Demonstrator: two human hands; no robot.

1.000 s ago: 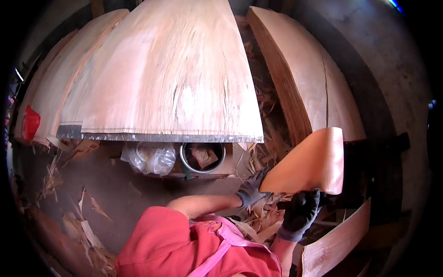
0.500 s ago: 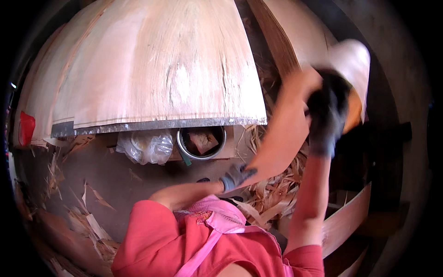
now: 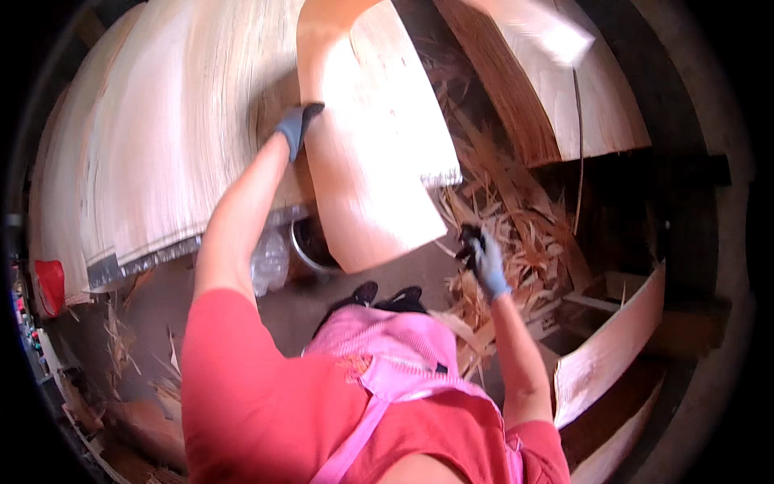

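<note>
My left hand (image 3: 297, 129), in a grey-blue glove with dark fingers, is closed on the left edge of a long, thin wood veneer sheet (image 3: 363, 177). The sheet lies over the right part of a wide stack of veneer (image 3: 177, 121); its near end sticks out past the stack's front edge, and its far end curves up out of view. My right hand (image 3: 484, 258), gloved the same way, is just off the sheet's near right corner. Its fingers are bent and a little apart, with nothing seen in them.
At the right stands a second veneer stack (image 3: 597, 113), with a blurred pale sheet end above it. Wood scraps (image 3: 524, 242) litter the floor between. Below the large stack are a clear plastic bag (image 3: 271, 262) and a round metal container (image 3: 305, 246). A board (image 3: 613, 347) stands at lower right.
The veneer sheet has swung from the right onto the large stack. My left hand has moved up and forward with it; my right hand has dropped nearer and come off the sheet.
</note>
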